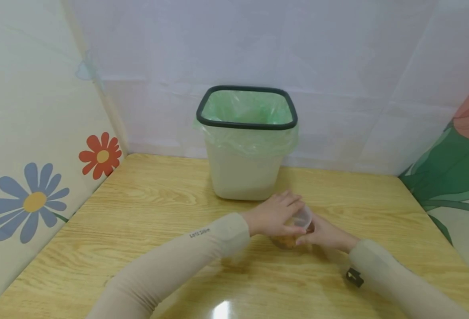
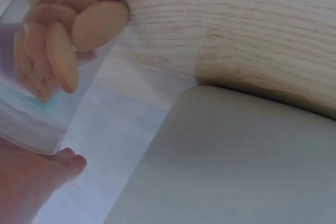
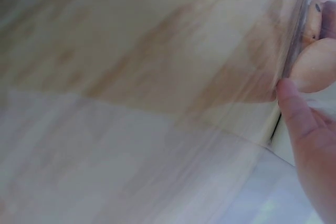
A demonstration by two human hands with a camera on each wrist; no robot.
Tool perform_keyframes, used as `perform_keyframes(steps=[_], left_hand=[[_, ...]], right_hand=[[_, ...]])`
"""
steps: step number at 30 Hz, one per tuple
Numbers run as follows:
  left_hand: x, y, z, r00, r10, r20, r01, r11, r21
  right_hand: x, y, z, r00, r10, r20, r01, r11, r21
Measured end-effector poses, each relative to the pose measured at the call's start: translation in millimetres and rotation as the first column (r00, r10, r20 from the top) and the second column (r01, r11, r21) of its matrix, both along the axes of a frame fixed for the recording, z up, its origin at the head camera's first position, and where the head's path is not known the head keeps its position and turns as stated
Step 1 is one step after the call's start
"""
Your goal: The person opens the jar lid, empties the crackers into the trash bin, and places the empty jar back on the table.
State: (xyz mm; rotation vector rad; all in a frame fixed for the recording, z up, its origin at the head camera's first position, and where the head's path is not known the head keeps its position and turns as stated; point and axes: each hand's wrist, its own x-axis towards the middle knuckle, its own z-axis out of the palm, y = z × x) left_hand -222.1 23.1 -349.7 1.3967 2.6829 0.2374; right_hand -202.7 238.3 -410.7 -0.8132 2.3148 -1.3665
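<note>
I locate the jar (image 2: 58,114) between both hands, in front of the bin (image 1: 244,175) and slightly to its right. I cannot tell whether the jar's base touches the tabletop (image 1: 158,195). The left wrist view shows cookies (image 2: 100,24) behind the clear wall.

Hand state: the left hand (image 1: 274,216) grips the jar from above, fingers laid over its top and thumb on the near side. The right hand (image 1: 327,232) holds the opposite side, thumb in front; its remaining fingers are mostly hidden in the head view.

Progress, in my judgement: grasping is complete, and work at the jar's pale round end (image 1: 303,216) is the step in hand. I cannot confirm whether a lid is fitted there, loose or absent. Emptying is not done: cookies are in the jar, and I see none outside it. The bin stands upright, its green liner (image 1: 246,146) already folded over the rim; its floor is hidden from me.
</note>
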Motion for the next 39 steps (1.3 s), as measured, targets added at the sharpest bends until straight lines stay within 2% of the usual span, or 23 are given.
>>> perform_keyframes(steps=[3,8,12,16,20,29,34,39], left_hand=[[-0.2,-0.4,1.3,1.0,0.011,0.026,-0.011,1.0,0.003],[-3.4,-0.6,2.5,0.998,-0.018,0.052,0.018,1.0,0.01],[-6.9,-1.4,1.2,0.997,-0.044,0.063,0.045,0.999,-0.019],[-7.2,-1.6,1.4,0.997,-0.041,0.067,0.044,0.998,-0.036],[-4.9,-0.5,1.4,0.998,-0.025,0.05,0.027,0.999,-0.037],[3.7,5.4,3.5,0.997,0.021,-0.072,-0.025,0.999,-0.044],[4.2,4.8,6.2,0.999,0.04,-0.033,-0.041,0.999,-0.028],[-3.6,2.1,11.3,0.999,0.019,0.028,-0.019,1.0,-0.01]], right_hand=[[-0.5,-0.1,-0.3,1.0,0.001,0.005,-0.001,1.0,-0.001],[-1.0,0.5,-0.5,1.0,0.006,-0.014,-0.006,1.0,-0.006],[-1.8,0.3,-1.0,1.0,0.02,-0.017,-0.02,1.0,-0.001],[-2.2,-0.1,-1.2,1.0,0.025,-0.009,-0.025,1.0,-0.006],[-1.4,0.1,-0.3,1.0,0.016,-0.007,-0.016,1.0,-0.003],[-1.1,0.3,1.8,1.0,-0.002,0.011,0.002,1.0,-0.014],[-1.0,0.4,2.5,1.0,0.012,0.023,-0.012,1.0,-0.017],[0.1,0.5,3.1,1.0,0.01,0.015,-0.009,1.0,-0.029]])
